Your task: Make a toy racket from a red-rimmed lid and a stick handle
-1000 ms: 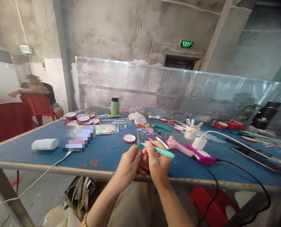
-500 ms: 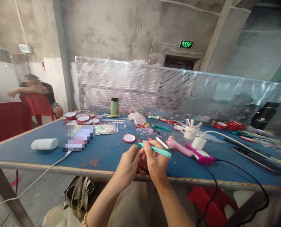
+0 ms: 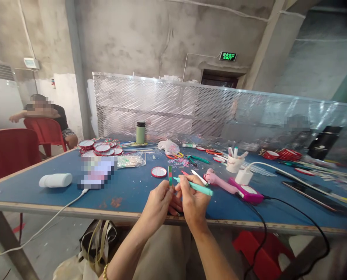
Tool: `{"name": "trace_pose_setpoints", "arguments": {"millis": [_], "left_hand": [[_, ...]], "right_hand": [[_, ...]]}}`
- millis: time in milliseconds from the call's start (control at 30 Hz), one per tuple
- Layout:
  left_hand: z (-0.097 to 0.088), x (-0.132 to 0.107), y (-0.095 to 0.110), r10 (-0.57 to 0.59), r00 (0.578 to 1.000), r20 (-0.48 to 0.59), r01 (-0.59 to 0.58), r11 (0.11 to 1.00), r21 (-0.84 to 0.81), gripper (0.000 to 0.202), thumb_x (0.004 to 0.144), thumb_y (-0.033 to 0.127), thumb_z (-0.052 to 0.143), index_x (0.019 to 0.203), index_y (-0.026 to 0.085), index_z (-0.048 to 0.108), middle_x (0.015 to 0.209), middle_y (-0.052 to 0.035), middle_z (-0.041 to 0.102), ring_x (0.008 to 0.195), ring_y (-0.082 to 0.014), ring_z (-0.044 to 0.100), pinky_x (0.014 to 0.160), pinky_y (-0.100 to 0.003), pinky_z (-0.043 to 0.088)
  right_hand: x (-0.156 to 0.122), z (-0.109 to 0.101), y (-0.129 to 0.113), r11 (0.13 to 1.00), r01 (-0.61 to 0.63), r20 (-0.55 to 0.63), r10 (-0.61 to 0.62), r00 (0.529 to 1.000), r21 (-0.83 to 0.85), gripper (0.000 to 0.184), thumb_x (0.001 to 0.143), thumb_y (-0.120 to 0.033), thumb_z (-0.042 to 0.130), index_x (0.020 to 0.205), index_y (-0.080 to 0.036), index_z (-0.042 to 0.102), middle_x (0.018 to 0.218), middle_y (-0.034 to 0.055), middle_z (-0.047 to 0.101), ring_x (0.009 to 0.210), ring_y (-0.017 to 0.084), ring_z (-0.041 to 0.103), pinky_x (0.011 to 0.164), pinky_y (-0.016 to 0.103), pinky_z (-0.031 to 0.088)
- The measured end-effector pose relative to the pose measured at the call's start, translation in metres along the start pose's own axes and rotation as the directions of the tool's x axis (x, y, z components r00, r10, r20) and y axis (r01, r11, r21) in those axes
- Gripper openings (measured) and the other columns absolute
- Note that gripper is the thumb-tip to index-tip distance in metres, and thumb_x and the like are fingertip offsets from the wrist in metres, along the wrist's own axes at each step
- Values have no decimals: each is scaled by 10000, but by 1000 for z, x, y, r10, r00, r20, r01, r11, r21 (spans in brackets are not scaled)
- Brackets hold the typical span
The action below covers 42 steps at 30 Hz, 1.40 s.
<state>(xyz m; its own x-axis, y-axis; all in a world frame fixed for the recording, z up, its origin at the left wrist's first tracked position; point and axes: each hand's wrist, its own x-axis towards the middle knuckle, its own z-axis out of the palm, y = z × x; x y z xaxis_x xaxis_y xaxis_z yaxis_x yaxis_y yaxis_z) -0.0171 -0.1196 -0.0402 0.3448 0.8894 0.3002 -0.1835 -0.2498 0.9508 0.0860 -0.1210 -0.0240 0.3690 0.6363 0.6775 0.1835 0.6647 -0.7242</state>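
Note:
Between the fingers of my left hand point(image 3: 159, 200) stands a narrow upright stick point(image 3: 170, 175), coloured in green and red bands. My right hand point(image 3: 193, 198) grips a mint-green marker pen point(image 3: 201, 188), its tip pointing left, close beside the stick. Whether tip and stick touch is hard to make out. Just beyond my hands lies a round red-rimmed disc point(image 3: 158, 172). A white pen point(image 3: 199, 177) and a red pen lie on the table right behind my right hand.
On the blue table point(image 3: 135, 194) are a phone point(image 3: 96, 173), a white bottle point(image 3: 55, 179), a paper cup of pens point(image 3: 234, 163), a pink tool point(image 3: 223, 182), a purple box point(image 3: 246, 191) with cables, pliers point(image 3: 199, 159) and a green flask point(image 3: 140, 133). A person sits at the far left.
The marker tip has drawn slightly right, away from the stick. More green shows low on the stick, which has turned a little. Both hands stay in nearly the same place.

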Motion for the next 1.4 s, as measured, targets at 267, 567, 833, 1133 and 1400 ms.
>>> {"name": "trace_pose_setpoints", "arguments": {"millis": [267,567,833,1133,1400], "left_hand": [[-4,3,5,-55,998,-5,54,993,-103,402,838,561,556,883,185,420,730,-83,715,620,-209,710,537,-276,531],[-12,4,18,-179,983,50,185,973,-137,442,746,532,689,822,174,441,811,-129,733,627,-213,709,507,-272,523],[-32,19,33,-196,978,-70,198,980,27,336,634,412,768,687,122,606,483,42,513,379,-43,421,338,-160,281],[-6,62,18,-433,897,87,388,867,313,242,749,231,665,554,105,599,513,-15,596,353,-65,480,325,-188,294],[19,86,22,-537,838,91,431,755,494,345,876,147,520,534,118,554,507,-7,604,369,-60,507,393,-183,371]], "right_hand": [[25,-55,-2,992,-16,40,21,999,-123,251,851,-423,632,885,-175,621,571,-29,599,425,102,542,428,215,460],[28,-131,1,885,235,410,-55,911,-402,227,896,-400,585,906,-207,704,753,30,677,586,153,625,540,255,533],[33,-166,-23,761,369,535,-33,844,-534,299,931,-318,532,1211,-233,595,1017,65,684,864,182,677,796,295,551],[44,-149,-64,833,223,590,147,794,-506,466,901,-440,554,1322,-243,537,1090,78,654,879,187,645,766,309,552],[88,-116,-21,796,93,423,215,880,-598,560,925,-306,437,1476,-228,372,709,-36,674,477,119,593,539,237,481]]}}
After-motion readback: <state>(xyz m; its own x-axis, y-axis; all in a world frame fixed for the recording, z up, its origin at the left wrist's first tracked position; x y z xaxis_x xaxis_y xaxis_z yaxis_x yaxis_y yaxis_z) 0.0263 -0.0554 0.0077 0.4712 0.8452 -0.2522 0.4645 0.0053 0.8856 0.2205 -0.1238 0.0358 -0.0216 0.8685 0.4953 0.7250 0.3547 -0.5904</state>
